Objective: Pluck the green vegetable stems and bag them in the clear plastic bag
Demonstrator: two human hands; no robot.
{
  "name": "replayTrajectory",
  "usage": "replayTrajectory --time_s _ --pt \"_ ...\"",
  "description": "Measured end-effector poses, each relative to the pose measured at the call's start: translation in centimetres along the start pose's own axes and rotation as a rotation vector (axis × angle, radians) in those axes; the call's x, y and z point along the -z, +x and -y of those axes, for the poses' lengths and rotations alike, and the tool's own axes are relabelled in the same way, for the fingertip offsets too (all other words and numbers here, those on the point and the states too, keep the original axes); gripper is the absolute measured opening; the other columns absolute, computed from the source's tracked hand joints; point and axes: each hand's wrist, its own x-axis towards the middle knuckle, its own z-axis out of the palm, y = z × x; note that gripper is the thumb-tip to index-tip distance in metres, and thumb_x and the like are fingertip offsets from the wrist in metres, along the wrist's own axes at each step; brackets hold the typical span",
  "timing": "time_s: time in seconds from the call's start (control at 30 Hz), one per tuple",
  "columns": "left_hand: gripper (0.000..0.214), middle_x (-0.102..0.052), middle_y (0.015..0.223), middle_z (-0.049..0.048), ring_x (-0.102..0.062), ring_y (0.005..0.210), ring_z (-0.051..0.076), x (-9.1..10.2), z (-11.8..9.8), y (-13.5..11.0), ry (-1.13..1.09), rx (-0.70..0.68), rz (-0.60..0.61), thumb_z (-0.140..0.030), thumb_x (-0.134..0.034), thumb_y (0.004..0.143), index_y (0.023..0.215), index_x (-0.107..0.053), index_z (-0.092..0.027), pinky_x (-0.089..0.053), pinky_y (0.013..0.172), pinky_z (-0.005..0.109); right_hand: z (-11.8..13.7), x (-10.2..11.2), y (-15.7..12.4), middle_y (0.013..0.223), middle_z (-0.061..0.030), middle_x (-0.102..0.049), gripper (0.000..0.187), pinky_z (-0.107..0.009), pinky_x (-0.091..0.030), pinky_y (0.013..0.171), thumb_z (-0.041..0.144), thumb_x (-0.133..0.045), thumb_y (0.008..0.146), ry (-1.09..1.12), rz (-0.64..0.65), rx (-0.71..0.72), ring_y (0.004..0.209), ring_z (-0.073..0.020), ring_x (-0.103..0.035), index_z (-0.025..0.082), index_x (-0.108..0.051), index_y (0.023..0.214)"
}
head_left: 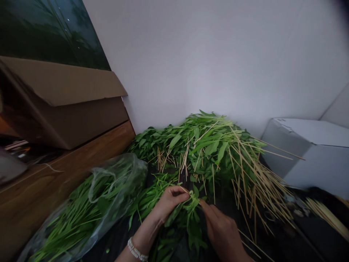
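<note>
My left hand (174, 199) is closed, thumb and fingers pinching a small bunch of leafy greens (193, 207) whose leaves hang down between my hands. A thin tan tip shows at the left fingertips, by the folded pale-green stems. My right hand (222, 227) is closed at the other side of the bunch, around a thin wooden skewer that its fingers mostly hide. Just beyond my hands lies a big heap of skewered greens (199, 134), with many bare skewer ends (259, 182) sticking out toward the right. Loose greens (156, 193) lie left of the bunch.
A clear plastic bag (120, 203) of long-stemmed greens stands at the left, beside a wooden ledge (95, 153) with an open cardboard box (89, 120). At the right are a white box (313, 156) and a bundle of skewers (327, 218). A pale wall rises behind the heap.
</note>
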Motion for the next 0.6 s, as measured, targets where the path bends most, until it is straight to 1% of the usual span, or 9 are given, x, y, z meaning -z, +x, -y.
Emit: replayTrajectory --time_s 0.13,0.23,0.3,0.4,0.43,0.5,0.6 --pt "0.027 -0.068 0.065 0.0014 -0.058 0.057 0.011 0.5 -0.5 0.1 -0.081 0.001 -0.069 -0.034 -0.086 0.058 0.070 -0.072 -0.014 -0.046 0.062 0.021 -0.5 0.1 0.0 0.086 -0.0065 -0.070 0.037 -0.023 -0.054 0.063 0.014 -0.033 0.093 0.061 -0.020 -0.039 0.068 -0.0149 -0.069 0.016 -0.057 0.120" --pt "0.034 -0.070 0.069 0.0026 -0.060 0.058 0.012 1.0 -0.6 0.5 -0.116 0.001 -0.136 -0.040 -0.084 0.059 0.077 -0.073 -0.014 -0.046 0.061 0.021 -1.2 0.5 0.2 0.091 -0.0065 -0.070 0.034 -0.024 -0.055 0.068 0.016 -0.033 0.094 0.138 -0.072 -0.103 0.075 -0.0156 -0.070 0.017 -0.059 0.117" --pt "0.039 -0.070 0.068 0.0032 -0.060 0.057 0.012 1.2 -0.5 0.6 -0.114 0.018 -0.173 -0.047 -0.080 0.063 0.081 -0.073 -0.013 -0.045 0.058 0.021 -1.7 0.9 0.3 0.097 -0.0067 -0.071 0.032 -0.025 -0.056 0.072 0.019 -0.035 0.095 0.190 -0.111 -0.153 0.081 -0.0160 -0.070 0.018 -0.059 0.117" --pt "0.049 -0.070 0.066 0.0048 -0.061 0.058 0.015 1.2 -0.5 0.7 -0.145 0.046 -0.184 -0.059 -0.068 0.071 0.083 -0.073 -0.012 -0.045 0.058 0.023 -2.5 1.2 0.5 0.102 -0.0064 -0.071 0.029 -0.026 -0.056 0.075 0.023 -0.039 0.096 0.228 -0.172 -0.202 0.088 -0.0167 -0.070 0.020 -0.060 0.115" --pt "0.053 -0.071 0.069 0.0058 -0.063 0.061 0.017 1.2 -0.5 0.7 -0.165 0.051 -0.180 -0.063 -0.064 0.073 0.085 -0.073 -0.012 -0.046 0.061 0.025 -2.8 1.3 0.6 0.102 -0.0062 -0.071 0.029 -0.026 -0.056 0.074 0.024 -0.039 0.096 0.229 -0.188 -0.215 0.088 -0.0167 -0.070 0.020 -0.060 0.115" --pt "0.058 -0.073 0.080 0.0077 -0.065 0.070 0.020 1.2 -0.6 0.8 -0.204 0.052 -0.165 -0.066 -0.058 0.075 0.093 -0.072 -0.013 -0.048 0.068 0.028 -3.3 1.4 0.7 0.099 -0.0058 -0.072 0.028 -0.026 -0.056 0.073 0.027 -0.040 0.095 0.212 -0.216 -0.239 0.084 -0.0168 -0.070 0.020 -0.062 0.112" --pt "0.059 -0.070 0.100 0.0066 -0.065 0.077 0.019 1.4 -0.7 0.9 -0.239 0.032 -0.164 -0.067 -0.055 0.077 0.107 -0.067 -0.018 -0.049 0.077 0.032 -3.9 1.5 0.7 0.092 -0.0055 -0.073 0.029 -0.026 -0.057 0.070 0.031 -0.041 0.095 0.169 -0.250 -0.266 0.077 -0.0170 -0.071 0.019 -0.063 0.110"
